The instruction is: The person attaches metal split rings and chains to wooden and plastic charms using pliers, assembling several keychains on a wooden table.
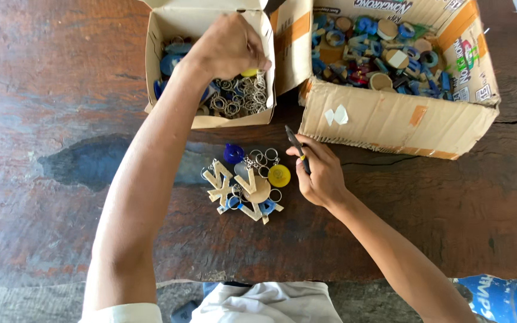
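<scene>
The left hand (pixel 228 48) reaches into a small open cardboard box (pixel 210 119), fingers closed on a yellow piece (pixel 249 72) above metal rings. A larger taped carton (pixel 390 119) (colourful trinkets inside) lies beyond the right hand (pixel 318 176), whose fingers grip dark pliers (pixel 294 143).

2 cardboard boxes (pixel 210 66), 1 pen (pixel 297 148)

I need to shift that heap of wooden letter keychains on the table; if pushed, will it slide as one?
The heap of wooden letter keychains probably drags loosely: separate pieces, linked rings. Its flat letters look light and unlikely to roll; the yellow round piece might.
</scene>
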